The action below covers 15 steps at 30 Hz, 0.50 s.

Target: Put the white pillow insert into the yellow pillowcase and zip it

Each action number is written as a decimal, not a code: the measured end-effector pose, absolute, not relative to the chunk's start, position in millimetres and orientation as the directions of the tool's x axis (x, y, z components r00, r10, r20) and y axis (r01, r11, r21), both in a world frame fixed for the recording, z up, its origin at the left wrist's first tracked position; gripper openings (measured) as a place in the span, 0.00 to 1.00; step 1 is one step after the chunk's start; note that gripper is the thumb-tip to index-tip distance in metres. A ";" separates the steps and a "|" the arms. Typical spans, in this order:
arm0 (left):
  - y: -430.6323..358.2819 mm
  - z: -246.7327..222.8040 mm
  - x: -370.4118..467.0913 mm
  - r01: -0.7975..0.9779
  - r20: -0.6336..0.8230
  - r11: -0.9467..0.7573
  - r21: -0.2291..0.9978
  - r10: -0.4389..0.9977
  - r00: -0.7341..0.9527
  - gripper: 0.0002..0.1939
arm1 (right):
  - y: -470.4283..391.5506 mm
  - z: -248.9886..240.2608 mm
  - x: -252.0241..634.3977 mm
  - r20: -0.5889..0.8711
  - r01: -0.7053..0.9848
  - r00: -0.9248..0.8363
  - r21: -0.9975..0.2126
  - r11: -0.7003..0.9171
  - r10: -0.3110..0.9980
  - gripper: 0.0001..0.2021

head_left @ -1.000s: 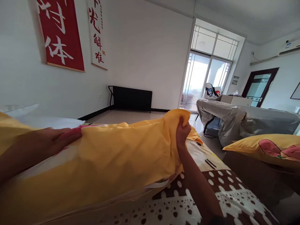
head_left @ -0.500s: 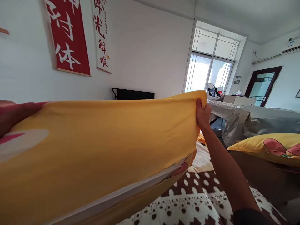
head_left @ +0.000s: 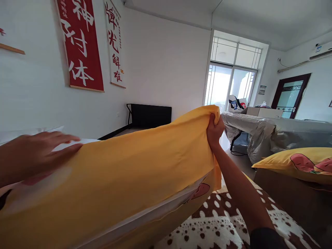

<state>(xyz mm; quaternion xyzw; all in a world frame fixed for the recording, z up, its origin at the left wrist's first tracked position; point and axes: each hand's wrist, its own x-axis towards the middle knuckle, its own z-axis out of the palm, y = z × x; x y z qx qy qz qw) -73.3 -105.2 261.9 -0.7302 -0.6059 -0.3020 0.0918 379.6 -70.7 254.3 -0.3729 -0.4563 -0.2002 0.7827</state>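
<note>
A yellow pillowcase [head_left: 145, 166] with a pale and pink print at its left end stretches across the view. A strip of white shows along its lower open edge, and a pink printed shape lies near its lower right. My right hand [head_left: 215, 129] is closed around the pillowcase's upper right corner, holding it raised. At the left, my left hand [head_left: 38, 155] has its fingers stretched out and the thumb apart from them, over the pillowcase's upper left edge. Its thumb appears to touch the cloth. Something white [head_left: 89, 141] shows just behind this hand.
Below lies a brown and white patterned blanket [head_left: 204, 224]. On the right, a yellow pillow [head_left: 308, 164] rests on a brown surface. Behind it stands a plastic-covered table [head_left: 261, 128] with boxes. A black panel [head_left: 150, 116] stands by the wall, where scrolls [head_left: 84, 45] hang.
My left hand has loosened from the pillowcase's upper left edge, its fingers now extended. That side of the cloth has sunk. My right hand, still gripping the corner, has shifted slightly left and down.
</note>
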 end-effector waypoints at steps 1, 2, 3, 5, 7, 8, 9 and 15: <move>-113.6 279.0 -36.0 0.950 0.584 -0.254 0.181 0.805 0.104 0.30 | -72.5 259.2 373.4 0.859 0.647 0.512 -0.396 0.651 0.013 0.18; -121.6 294.4 3.3 0.941 0.612 -0.298 0.162 0.778 0.141 0.34 | -74.4 264.1 366.9 0.856 0.639 0.517 -0.390 0.663 0.004 0.18; -128.3 307.4 42.3 0.912 0.628 -0.370 0.179 0.756 0.183 0.36 | -76.4 268.7 360.5 0.854 0.627 0.520 -0.382 0.679 0.000 0.18; -135.0 324.8 111.1 0.815 0.636 -0.534 0.225 0.714 0.292 0.38 | -81.5 277.7 350.9 0.850 0.586 0.526 -0.371 0.720 0.010 0.17; -133.7 329.4 159.4 0.771 0.630 -0.597 0.220 0.690 0.355 0.39 | -88.3 286.2 348.5 0.856 0.549 0.516 -0.357 0.756 0.028 0.17; -131.3 327.3 175.5 0.760 0.568 -0.619 0.198 0.704 0.426 0.36 | -92.1 290.1 350.2 0.867 0.542 0.498 -0.346 0.766 0.040 0.18; -128.5 323.1 187.0 0.756 0.557 -0.626 0.192 0.704 0.441 0.34 | -95.6 293.5 353.5 0.880 0.540 0.472 -0.338 0.771 0.055 0.18; -118.6 302.8 202.2 0.728 0.577 -0.628 0.275 0.713 0.398 0.29 | -101.1 294.5 380.3 0.885 0.440 0.387 -0.424 0.792 0.259 0.20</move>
